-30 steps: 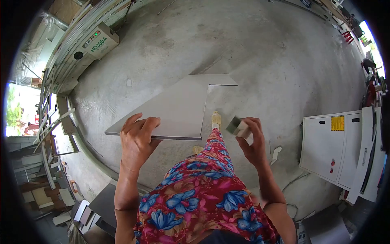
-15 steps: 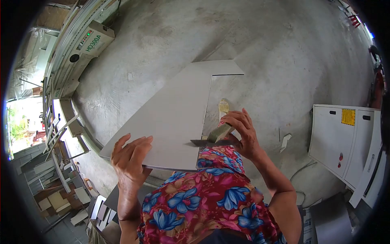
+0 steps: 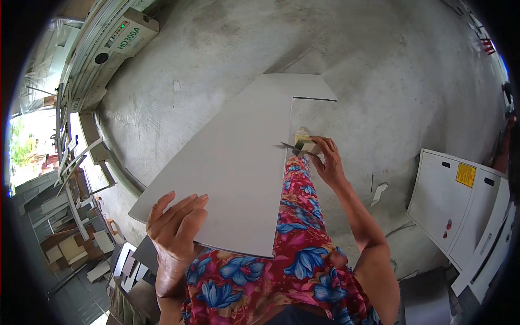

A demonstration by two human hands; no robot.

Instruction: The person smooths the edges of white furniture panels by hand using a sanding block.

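A large pale grey board (image 3: 233,157) with a notch cut in its right side lies in front of my body, its near edge over my flowered clothing (image 3: 303,260). My left hand (image 3: 177,219) rests on the board's near left part, fingers spread and thumb near the edge. In my right hand (image 3: 327,158) is a small block (image 3: 305,145) together with a thin dark blade (image 3: 292,147). The blade's tip reaches over the board's right edge, below the notch. Fingers and thumb are closed around them.
At the upper left stands a machine (image 3: 127,39) marked HD300A. A white cabinet (image 3: 441,197) with a yellow label is on the right. Stacked board offcuts (image 3: 70,252) lie at the lower left. Grey concrete floor (image 3: 379,70) surrounds the board.
My right hand has moved forward along the board's right edge with the block and blade. The board's near edge now shows lower, closer to my body. My left hand stays on it.
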